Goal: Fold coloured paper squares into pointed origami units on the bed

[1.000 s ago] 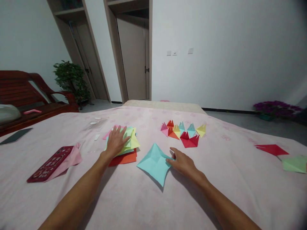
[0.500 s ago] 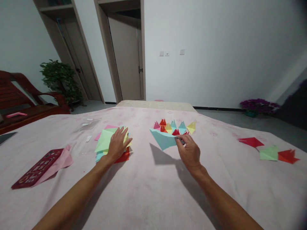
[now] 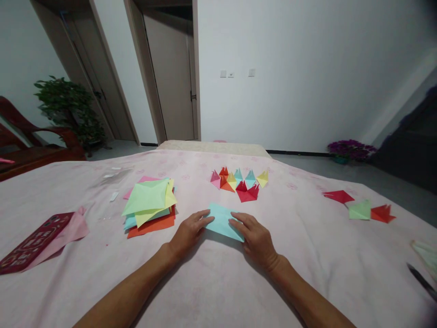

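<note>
A sheet of light blue origami paper [image 3: 223, 222] lies low over the cloth in front of me. My left hand [image 3: 190, 230] grips its left edge between thumb and fingers. On the opposite side, my right hand [image 3: 254, 237] has its fingertips on the right edge, with the thumb partly hidden. Just beyond the sheet stand several small folded paper cranes [image 3: 247, 191] in red, pink, orange, yellow and blue. To the left of my left hand sits a loose pile of coloured paper squares [image 3: 146, 198], light green on top.
A dark red printed packet [image 3: 37, 241] with pink paper lies at the left. Clear plastic wrappers [image 3: 111, 177] are behind it. At the right are folded pieces in red, green [image 3: 359, 211] and orange, and a dark pen-like object [image 3: 421, 279]. A pink cloth [image 3: 218, 291] covers the table.
My left hand has left the paper pile and moved right to the blue sheet. My right hand has brought that sheet lower and nearer to me. The view has shifted slightly right.
</note>
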Demonstrator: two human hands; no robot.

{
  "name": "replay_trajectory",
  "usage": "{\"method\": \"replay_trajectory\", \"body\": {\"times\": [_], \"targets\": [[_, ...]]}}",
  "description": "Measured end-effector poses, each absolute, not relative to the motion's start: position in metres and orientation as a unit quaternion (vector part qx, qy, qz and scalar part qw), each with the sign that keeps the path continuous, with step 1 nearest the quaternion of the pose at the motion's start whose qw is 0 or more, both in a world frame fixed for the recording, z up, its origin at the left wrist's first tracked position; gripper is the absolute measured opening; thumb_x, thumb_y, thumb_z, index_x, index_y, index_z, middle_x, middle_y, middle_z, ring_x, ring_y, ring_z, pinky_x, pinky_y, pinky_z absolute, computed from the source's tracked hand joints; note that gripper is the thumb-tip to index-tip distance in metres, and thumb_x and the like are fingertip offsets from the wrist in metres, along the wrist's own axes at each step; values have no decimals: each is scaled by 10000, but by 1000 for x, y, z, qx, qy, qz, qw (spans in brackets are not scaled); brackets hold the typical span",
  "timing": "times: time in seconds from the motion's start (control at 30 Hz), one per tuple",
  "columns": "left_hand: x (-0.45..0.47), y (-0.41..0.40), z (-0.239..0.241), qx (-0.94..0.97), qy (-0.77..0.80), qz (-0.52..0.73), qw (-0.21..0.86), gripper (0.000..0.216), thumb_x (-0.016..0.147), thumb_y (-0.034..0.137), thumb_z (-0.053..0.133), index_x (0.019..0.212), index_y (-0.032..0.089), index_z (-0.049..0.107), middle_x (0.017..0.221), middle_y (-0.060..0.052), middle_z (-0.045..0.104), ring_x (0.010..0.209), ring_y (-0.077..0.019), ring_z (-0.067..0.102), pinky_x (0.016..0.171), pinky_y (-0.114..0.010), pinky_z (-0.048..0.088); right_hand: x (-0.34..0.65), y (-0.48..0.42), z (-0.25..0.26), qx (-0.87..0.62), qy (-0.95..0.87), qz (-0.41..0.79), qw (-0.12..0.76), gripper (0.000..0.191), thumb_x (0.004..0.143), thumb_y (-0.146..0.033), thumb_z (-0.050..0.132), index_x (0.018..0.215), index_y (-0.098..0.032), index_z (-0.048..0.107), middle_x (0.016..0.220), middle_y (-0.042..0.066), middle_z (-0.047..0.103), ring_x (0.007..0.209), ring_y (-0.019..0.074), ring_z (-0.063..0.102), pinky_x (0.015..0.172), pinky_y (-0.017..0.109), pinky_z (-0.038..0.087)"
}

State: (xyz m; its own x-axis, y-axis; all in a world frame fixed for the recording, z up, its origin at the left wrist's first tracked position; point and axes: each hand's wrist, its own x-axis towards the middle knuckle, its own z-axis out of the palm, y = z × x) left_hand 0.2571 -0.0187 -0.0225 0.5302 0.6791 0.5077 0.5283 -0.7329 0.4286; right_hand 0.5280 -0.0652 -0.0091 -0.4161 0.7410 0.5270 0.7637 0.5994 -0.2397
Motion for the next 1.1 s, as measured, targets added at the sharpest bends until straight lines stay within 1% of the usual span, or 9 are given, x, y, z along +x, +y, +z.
{"method": "replay_trajectory", "body": {"times": [0.07, 0.17, 0.27, 0.33, 0.43, 0.63, 0.83, 0.97, 1.1], "targets": [[253, -23, -23, 885, 346, 306, 60, 396, 906, 113, 492, 1246, 270, 623, 1296, -99, 626, 1203, -249, 578, 997, -459, 499, 530, -63, -13, -457, -844, 9, 279, 664, 783, -15, 448, 1391, -269, 532, 1459, 29, 511, 1364, 244, 415, 1105, 448, 398], [252, -29, -18, 905, 337, 261, 12, 334, 894, 153, 531, 1180, 272, 656, 1236, -84, 671, 1237, -294, 547, 1007, -517, 464, 532, -60, -18, -471, -849, 51, 235, 682, 793, -10, 435, 1414, -284, 507, 1451, 23, 519, 1373, 236, 421, 1119, 463, 384], [254, -29, -10, 927, 294, 232, 29, 383, 839, 167, 582, 1204, 266, 640, 1363, -82, 596, 1376, -303, 413, 1099, -526, 371, 535, -57, -23, -459, -856, 90, 220, 648, 809, -13, 444, 1373, -313, 548, 1416, 23, 555, 1367, 229, 442, 1121, 476, 380], [257, -25, -8, 940, 266, 207, 59, 509, 830, 223, 604, 1334, 265, 551, 1484, -86, 480, 1438, -295, 321, 1152, -523, 299, 538, -54, -25, -435, -864, 109, 230, 605, 838, -30, 455, 1356, -327, 560, 1402, 28, 568, 1366, 222, 447, 1122, 484, 375], [261, -18, -10, 948, 258, 164, 92, 593, 883, 306, 570, 1455, 282, 417, 1530, -98, 412, 1429, -279, 347, 1159, -526, 282, 541, -50, -27, -409, -870, 118, 247, 559, 869, -56, 467, 1345, -333, 565, 1397, 38, 571, 1367, 216, 447, 1128, 509, 360], [270, -32, -15, 948, 275, 151, 58, 453, 982, 337, 431, 1431, 283, 456, 1515, -117, 430, 1404, -294, 386, 1137, -510, 317, 557, -41, -32, -443, -852, 106, 257, 520, 881, -52, 416, 1308, -282, 606, 1402, 54, 565, 1360, 203, 457, 1139, 496, 355], [283, -44, -8, 941, 292, 164, 45, 527, 935, 522, 476, 1401, 276, 491, 1452, -133, 498, 1312, -312, 477, 1075, -497, 372, 567, -39, -24, -559, -760, 107, 313, 446, 897, -98, 398, 1219, -226, 680, 1334, 73, 622, 1291, 225, 535, 1134, 493, 377], [291, -35, -7, 919, 334, 194, 73, 317, 975, 390, 449, 1212, 278, 627, 1264, -89, 634, 1134, -246, 579, 975, -424, 446, 537, -51, -14, -522, -756, 194, 345, 451, 968, -269, 416, 1410, -253, 506, 1464, 48, 497, 1373, 218, 439, 1179, 486, 317], [308, -22, -12, 896, 401, 184, 49, 200, 958, 279, 463, 1025, 213, 639, 1014, -85, 660, 924, -226, 591, 826, -369, 494, 504, -62, -17, -507, -778, 240, 281, 551, 995, -400, 396, 1510, -213, 341, 1563, 79, 324, 1445, 237, 310, 1200, 486, 265]]}}
